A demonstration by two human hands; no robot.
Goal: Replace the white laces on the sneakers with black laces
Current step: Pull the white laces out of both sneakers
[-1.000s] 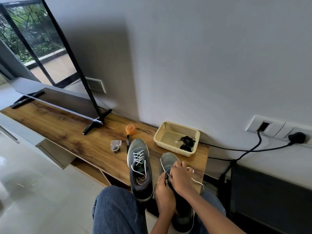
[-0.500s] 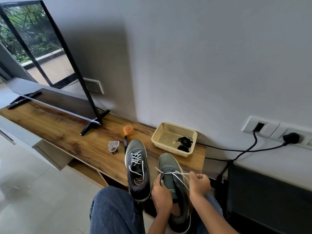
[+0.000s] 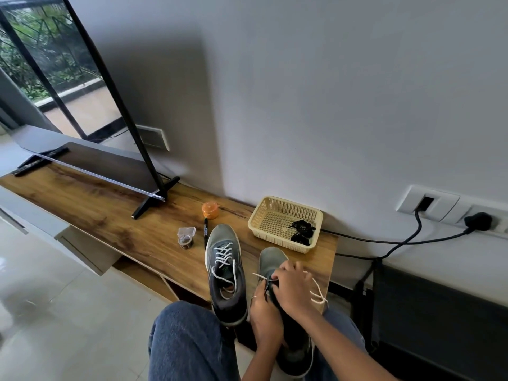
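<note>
Shelf (image 3: 110, 215) of wood along grey wall (image 3: 330, 105); both hands' grip pinching white lace (image 3: 319, 294).

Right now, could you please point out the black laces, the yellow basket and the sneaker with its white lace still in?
black laces (image 3: 301, 231), head view, on the bundle's middle.
yellow basket (image 3: 270, 242), head view, on its near wall.
laced sneaker (image 3: 223, 234), head view, on its grey toe.

Grey sneakers (image 3: 225, 273) white-laced; black laces (image 3: 301, 231) in basket.

Two sneakers (image 3: 225, 273) side by side on the shelf (image 3: 110, 221) — basket (image 3: 275, 215) behind, laces (image 3: 302, 232) inside.
</note>
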